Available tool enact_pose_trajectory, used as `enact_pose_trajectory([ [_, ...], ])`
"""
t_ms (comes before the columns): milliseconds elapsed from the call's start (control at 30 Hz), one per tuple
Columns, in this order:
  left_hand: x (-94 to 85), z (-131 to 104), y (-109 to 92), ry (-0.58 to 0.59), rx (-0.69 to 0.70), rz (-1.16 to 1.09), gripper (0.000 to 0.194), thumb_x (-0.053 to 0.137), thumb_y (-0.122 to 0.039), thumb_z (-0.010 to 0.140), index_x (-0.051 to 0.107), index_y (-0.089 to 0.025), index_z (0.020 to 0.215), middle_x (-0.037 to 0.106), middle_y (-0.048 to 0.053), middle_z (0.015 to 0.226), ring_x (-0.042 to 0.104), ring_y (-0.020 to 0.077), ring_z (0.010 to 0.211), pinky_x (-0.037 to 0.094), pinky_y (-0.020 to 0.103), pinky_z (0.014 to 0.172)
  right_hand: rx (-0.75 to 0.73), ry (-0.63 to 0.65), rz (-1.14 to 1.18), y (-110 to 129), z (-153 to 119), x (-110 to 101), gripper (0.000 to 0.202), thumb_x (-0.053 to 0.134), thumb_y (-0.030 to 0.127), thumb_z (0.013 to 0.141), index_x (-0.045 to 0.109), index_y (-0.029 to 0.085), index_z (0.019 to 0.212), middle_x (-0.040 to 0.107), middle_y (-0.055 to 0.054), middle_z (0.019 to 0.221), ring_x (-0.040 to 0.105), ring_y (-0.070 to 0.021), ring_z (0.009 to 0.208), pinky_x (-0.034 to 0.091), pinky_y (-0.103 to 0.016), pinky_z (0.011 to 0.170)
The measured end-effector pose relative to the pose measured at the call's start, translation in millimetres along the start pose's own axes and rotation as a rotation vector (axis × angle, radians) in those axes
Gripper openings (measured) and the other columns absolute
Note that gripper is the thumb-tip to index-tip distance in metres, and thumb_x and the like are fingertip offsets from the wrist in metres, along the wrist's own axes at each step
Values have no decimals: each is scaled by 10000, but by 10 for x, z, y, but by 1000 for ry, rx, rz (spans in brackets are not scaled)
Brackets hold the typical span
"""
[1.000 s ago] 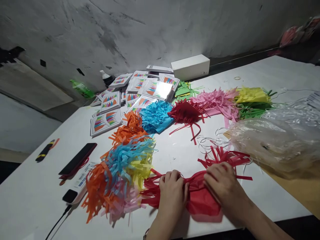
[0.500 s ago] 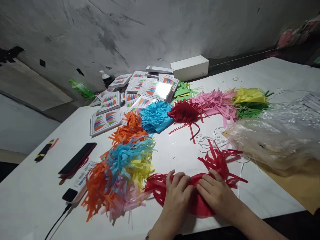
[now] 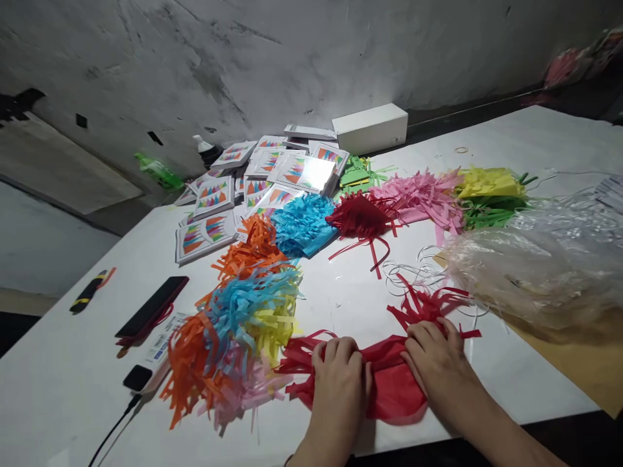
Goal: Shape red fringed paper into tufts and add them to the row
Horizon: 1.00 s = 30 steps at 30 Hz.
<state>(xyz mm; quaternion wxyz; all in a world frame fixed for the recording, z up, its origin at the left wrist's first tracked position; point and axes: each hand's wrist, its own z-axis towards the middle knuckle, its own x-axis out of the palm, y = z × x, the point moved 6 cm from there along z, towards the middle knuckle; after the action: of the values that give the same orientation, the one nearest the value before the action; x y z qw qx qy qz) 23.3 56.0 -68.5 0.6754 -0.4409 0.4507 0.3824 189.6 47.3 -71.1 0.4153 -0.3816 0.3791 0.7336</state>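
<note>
both hands are down on the red fringed tissue paper piece (image 3: pixel 389 383) at the near edge of the desk. the left hand (image 3: pixel 341 379) has its fingers curled over the paper's gathered middle, pinching it from above. the right hand (image 3: pixel 438 366) lies flatter, fingers spread and pressing the red sheet against the surface, with red fringe strips fanning out just past its fingertips.

now the surroundings. the wide white desk (image 3: pixel 73 376) carries it all. at the right sits a big crumpled clear plastic bag (image 3: pixel 540 272), partly over a brown paper sheet (image 3: pixel 584 370). left of the hands, touching the red fringe, a heap of orange, blue, yellow and pink fringed tissue paper (image 3: pixel 233 337). further back, a row of fringed bundles: blue (image 3: pixel 302 224), dark red (image 3: pixel 360 217), pink (image 3: pixel 418 194), yellow over green (image 3: pixel 487 191). behind those, a scatter of flat printed packets with coloured triangles (image 3: pixel 253 188) and a white cardboard box (image 3: pixel 372 126) by the wall. at the far left, a black phone (image 3: pixel 150 305), and a small black and yellow cutter (image 3: pixel 90 292) beyond it.
</note>
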Motion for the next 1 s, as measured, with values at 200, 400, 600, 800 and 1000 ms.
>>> enact_pose_trajectory([
  [200,0,33,-50,12,66,-7,143,687,-74,803,676,-216,801,703,27,952,620,241,925,427,536,974,-244,-57,40,219,-7,-56,238,508,36,877,668,207,923,728,-40,920,630,-241,963,338,-485,1067],
  [400,-44,-27,-105,-39,187,-117,66,725,-223,855,699,-275,886,736,23,1092,623,266,1085,307,620,1119,-315,-24,64,266,-15,32,235,519,72,904,628,212,750,643,20,700,585,-183,719,425,-436,963],
  [600,-38,-22,-112,-93,238,-190,94,655,-164,892,688,-250,872,752,25,1075,634,244,1071,295,604,1146,-331,-30,56,340,1,48,173,547,76,879,659,206,860,677,6,779,611,-198,780,427,-454,992],
  [800,-53,-31,-83,-100,221,-232,128,633,-158,914,682,-258,849,748,26,1087,630,240,1097,284,642,1142,-339,-32,55,380,-24,118,146,578,75,855,657,193,820,663,-9,758,611,-209,754,446,-465,967],
  [1000,-62,-49,-45,-76,164,-281,195,648,-106,877,655,-236,732,721,19,996,623,222,1015,367,611,1088,-351,-7,156,287,-64,36,277,448,40,907,644,213,814,635,16,715,582,-176,715,457,-434,984],
])
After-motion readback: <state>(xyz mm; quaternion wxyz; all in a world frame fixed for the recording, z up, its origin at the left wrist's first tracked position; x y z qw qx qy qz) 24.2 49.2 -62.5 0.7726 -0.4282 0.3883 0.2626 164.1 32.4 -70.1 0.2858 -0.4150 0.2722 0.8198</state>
